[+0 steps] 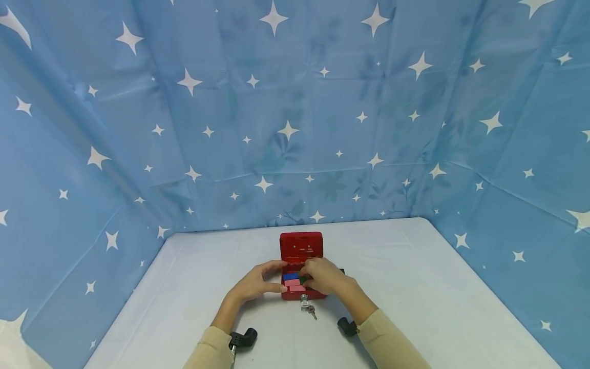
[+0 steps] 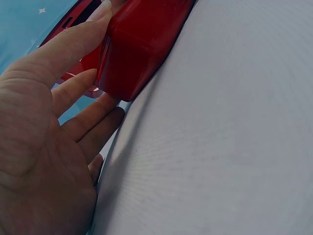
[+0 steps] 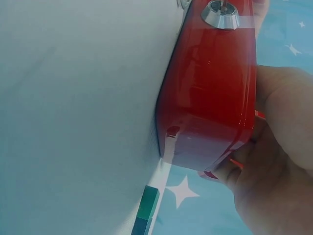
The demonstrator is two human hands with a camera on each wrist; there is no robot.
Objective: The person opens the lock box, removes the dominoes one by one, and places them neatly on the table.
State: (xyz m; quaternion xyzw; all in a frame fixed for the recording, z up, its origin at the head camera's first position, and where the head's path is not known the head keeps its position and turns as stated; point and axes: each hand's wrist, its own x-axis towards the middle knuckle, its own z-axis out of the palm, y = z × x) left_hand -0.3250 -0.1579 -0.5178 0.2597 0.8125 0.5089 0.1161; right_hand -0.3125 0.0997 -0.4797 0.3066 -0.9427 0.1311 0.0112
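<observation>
A red cash box (image 1: 301,295) stands on the table with its lid (image 1: 301,245) raised. Inside lie a blue block (image 1: 291,276), pink blocks (image 1: 292,282) and something dark green, partly covered by the right hand. My left hand (image 1: 255,281) holds the box's left side, thumb at the front corner and fingers spread toward the back. From the right, my right hand (image 1: 324,275) reaches over the rim into the box with bent fingers. Its fingertips are hidden among the blocks, so I cannot tell whether it pinches one. A key sits in the front lock (image 3: 221,14).
Another key (image 1: 312,311) hangs from the lock at the front. A green block (image 3: 148,202) and a darker block (image 3: 142,226) lie on the white table (image 1: 221,251) beyond the box's right side. Blue star-printed curtains (image 1: 288,130) surround the table at the back and sides.
</observation>
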